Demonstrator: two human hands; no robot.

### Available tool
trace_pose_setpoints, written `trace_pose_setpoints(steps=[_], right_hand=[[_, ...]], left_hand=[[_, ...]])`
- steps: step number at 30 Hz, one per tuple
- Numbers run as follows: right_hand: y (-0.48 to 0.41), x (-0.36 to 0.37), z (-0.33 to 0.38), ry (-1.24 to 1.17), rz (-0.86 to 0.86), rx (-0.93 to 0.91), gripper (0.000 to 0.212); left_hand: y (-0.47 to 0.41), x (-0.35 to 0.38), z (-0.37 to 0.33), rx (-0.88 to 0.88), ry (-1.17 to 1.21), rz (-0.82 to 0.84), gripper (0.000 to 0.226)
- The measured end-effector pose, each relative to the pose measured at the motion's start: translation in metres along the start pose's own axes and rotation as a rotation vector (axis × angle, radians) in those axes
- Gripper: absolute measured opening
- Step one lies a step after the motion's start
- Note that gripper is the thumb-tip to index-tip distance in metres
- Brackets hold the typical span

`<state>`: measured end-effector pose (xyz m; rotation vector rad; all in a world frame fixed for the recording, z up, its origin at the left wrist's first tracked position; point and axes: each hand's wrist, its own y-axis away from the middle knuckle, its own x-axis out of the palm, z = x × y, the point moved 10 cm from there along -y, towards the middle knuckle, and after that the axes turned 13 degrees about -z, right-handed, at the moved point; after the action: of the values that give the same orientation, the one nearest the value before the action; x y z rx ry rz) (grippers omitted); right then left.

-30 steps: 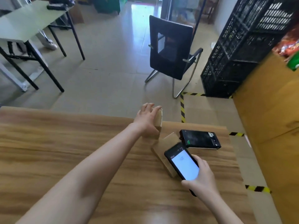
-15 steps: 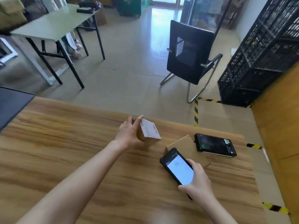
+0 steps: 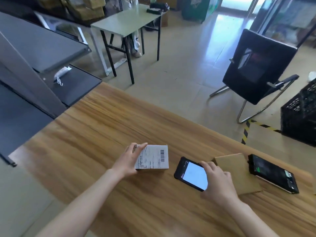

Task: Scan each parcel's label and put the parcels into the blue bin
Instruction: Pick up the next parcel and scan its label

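On the wooden table [image 3: 102, 134] in front of me, my left hand [image 3: 130, 161] grips a small box [image 3: 153, 157], fingers and thumb wrapped round its left end. A second ago this box stood on edge at the far rim of the table. Now it is closer to me and turned so its white label [image 3: 148, 161] faces up, with the barcode [image 3: 162, 155] showing near the right edge. My right hand [image 3: 218, 182] holds the scanner [image 3: 191, 175], fingers curled over its right side, lit screen up. The scanner was over the flat parcel [image 3: 237, 171] a moment back; it is now just right of the box, not touching it. I judge the label is presented and the scan of this box is next.

My view has also swung left, so the chair [image 3: 256, 65] and black crate [image 3: 301, 117] sit further right, the crate cut off by the frame. The blue bin is nowhere in view. I cannot tell whether the box rests on the table or is held just above it. The label print is blurred and unreadable. My right hand covers part of the scanner and the near corner of the flat parcel. A second dark device [image 3: 273, 173] lies beside that parcel; its screen is too dim to read.
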<state>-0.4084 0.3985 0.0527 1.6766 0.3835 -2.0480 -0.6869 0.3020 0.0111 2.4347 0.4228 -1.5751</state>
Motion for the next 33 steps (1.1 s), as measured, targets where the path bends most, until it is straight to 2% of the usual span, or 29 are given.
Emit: trace_pose_setpoints(steps=[6,20,29,33], right_hand=[[-0.013,-0.014,0.016,0.137,0.021,-0.137,0.104],[-0.005,-0.02,0.009,0.127,0.044,-0.11,0.103],[-0.002,-0.018,0.004,0.097,0.009,-0.066,0.107],[0.007,-0.012,-0.005,-0.035,-0.012,0.023,0.107]], left_hand=[[0.005,-0.011,0.002,0.069,-0.167,-0.015,0.1],[-0.001,-0.01,0.001,0.1,-0.243,-0.022,0.103],[-0.002,-0.009,0.002,0.1,-0.192,-0.024,0.102],[-0.006,0.001,-0.005,0.053,-0.035,-0.011,0.099]])
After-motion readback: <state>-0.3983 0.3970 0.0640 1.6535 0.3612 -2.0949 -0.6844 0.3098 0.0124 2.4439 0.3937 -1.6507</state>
